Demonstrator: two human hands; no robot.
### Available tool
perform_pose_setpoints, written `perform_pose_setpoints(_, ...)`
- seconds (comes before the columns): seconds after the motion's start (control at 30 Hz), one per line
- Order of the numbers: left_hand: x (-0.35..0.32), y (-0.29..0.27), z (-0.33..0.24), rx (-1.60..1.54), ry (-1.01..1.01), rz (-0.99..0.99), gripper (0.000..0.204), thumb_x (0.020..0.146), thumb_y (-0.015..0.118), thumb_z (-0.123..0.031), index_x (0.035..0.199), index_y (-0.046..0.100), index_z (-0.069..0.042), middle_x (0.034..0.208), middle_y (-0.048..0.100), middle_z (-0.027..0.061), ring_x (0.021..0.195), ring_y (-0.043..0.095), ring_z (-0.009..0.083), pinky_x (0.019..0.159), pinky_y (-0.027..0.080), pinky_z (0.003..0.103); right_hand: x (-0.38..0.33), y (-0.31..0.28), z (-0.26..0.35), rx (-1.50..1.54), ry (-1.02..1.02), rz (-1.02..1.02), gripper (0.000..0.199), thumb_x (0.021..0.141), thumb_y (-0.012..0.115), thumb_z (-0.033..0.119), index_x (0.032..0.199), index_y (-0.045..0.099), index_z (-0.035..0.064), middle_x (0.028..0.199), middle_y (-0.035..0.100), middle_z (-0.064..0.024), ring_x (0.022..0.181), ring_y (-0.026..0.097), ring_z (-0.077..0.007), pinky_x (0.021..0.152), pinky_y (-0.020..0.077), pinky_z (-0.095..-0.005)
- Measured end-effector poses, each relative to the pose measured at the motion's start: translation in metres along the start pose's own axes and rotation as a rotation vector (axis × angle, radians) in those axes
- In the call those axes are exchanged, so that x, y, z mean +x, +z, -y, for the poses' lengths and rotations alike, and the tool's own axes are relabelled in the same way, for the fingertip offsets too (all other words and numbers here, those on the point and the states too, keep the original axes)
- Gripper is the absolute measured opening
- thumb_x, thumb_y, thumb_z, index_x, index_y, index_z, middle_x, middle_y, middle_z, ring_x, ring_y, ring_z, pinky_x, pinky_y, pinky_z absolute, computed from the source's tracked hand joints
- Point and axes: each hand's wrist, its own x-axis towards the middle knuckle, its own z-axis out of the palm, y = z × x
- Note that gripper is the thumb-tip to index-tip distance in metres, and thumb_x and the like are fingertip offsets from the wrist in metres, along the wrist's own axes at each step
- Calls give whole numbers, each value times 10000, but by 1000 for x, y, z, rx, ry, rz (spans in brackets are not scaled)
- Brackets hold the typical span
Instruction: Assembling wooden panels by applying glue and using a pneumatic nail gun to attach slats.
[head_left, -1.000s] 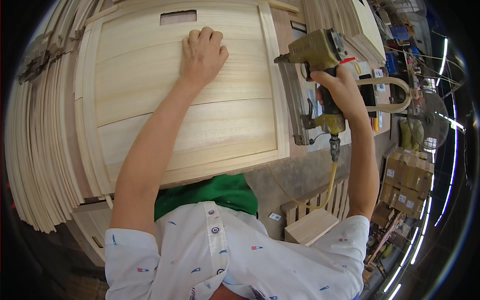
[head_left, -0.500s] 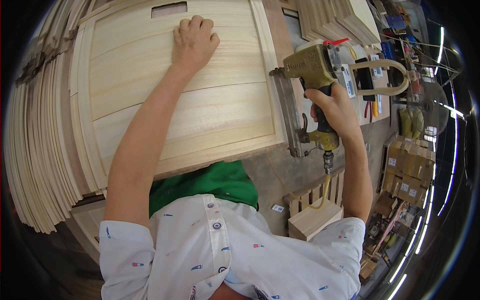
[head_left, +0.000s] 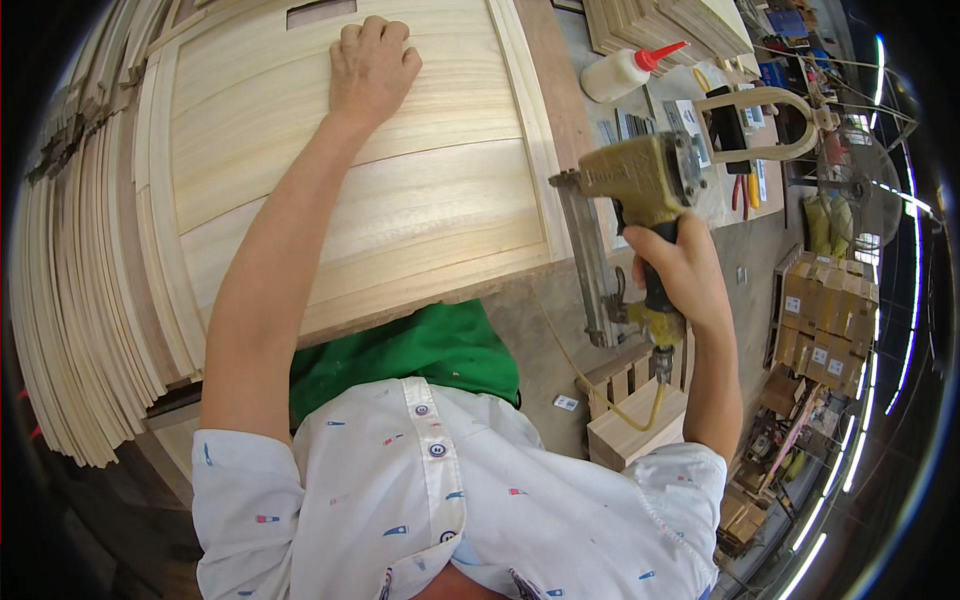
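A pale wooden panel (head_left: 400, 215) of joined boards with framing strips lies on the workbench in front of me. Near its far edge is a rectangular cutout (head_left: 322, 12). Just nearer than that cutout, my left hand (head_left: 370, 75) rests on the boards with bent fingers, slightly apart, and nothing visible in them. My right hand (head_left: 682, 270) is wrapped round the black grip of a gold-coloured air nail gun (head_left: 635, 180). The gun hangs beyond the panel's right edge, its long magazine (head_left: 588, 260) beside that edge, apart from the wood. A yellow air hose (head_left: 652, 408) runs from its lower end.
Thin wooden strips (head_left: 70, 300) are stacked at the left. On the right of the bench are a white glue bottle (head_left: 612, 77) with red tip, rows of staples or nails (head_left: 632, 125), a curved wooden piece (head_left: 785, 97) and stacked boards (head_left: 660, 25). Cardboard boxes (head_left: 825, 315) stand farther right.
My right hand has brought the nail gun nearer to my body and slightly right, uncovering the glue bottle. My left hand stays at the same place on the panel; the whole view has shifted slightly.
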Motion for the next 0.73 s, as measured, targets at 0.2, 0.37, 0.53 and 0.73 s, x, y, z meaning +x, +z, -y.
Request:
perform_pose_setpoints(0.2,3,-2,-8,17,-16,70,283,882,567,-255,1115,622,-105,1161,576,58,1095,494,298,961,378,439,-20,1,-18,0,55,-14,263,815,676,162,871,553,-64,594,582,-63,513,554,-118,486,430,-286)
perform_pose_setpoints(0.37,-2,-5,0,23,17,13,263,883,572,-239,1103,638,-109,1131,581,52,1073,498,279,934,401,429,-24,-11,-26,44,15,-38,270,812,691,157,894,564,-66,614,591,-60,520,565,-115,498,451,-284)
perform_pose_setpoints(0.53,-48,-42,15,-122,229,132,299,931,532,-179,1187,602,-41,1323,541,123,1237,463,323,1054,348,451,7,-45,-50,214,-53,-143,265,829,693,156,940,584,-60,679,610,-66,531,594,-134,508,507,-275)
perform_pose_setpoints(0.73,-137,-134,31,-54,101,311,380,911,557,-148,1270,567,-23,1398,498,169,1339,406,337,1104,310,433,103,-47,-82,506,-105,-3,278,848,698,202,943,575,-29,708,582,-70,532,618,-173,480,532,-295)
